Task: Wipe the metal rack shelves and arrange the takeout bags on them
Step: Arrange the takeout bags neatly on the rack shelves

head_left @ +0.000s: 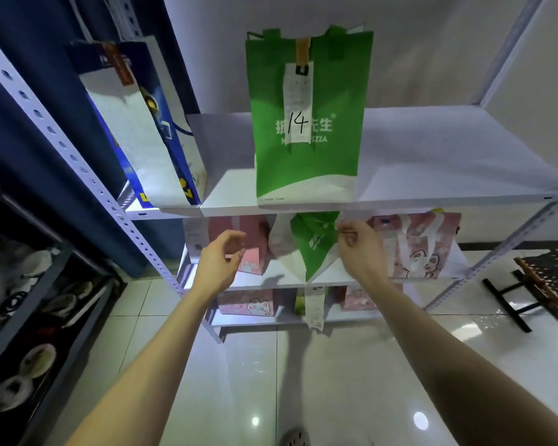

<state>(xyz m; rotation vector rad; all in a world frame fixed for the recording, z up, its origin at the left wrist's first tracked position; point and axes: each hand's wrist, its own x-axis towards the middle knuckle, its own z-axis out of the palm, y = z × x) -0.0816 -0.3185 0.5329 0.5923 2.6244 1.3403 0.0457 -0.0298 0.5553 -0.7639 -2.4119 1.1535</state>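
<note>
Shelving of pale metal, one rack (432, 175), showed three tiers: the top tier carried two upright bags, a green one (306, 162) with a receipt marked 14 and a blue-and-white one (149, 130) leaning left. On the middle tier a second, tilted green bag (310, 246) lay between two pink bags. Both bare forearms reached toward that tier; the right hand (360, 249) pinched the tilted bag's edge, and the left hand (219, 255) hung loosely curled, grasping nothing.

A handwritten "14" is showing on the receipt (298, 104) hanging down the upright green bag (306, 123). White characters ending in "生", with "IZZA" beneath, are peeking out around that slip; other print is staying unreadable.
</note>
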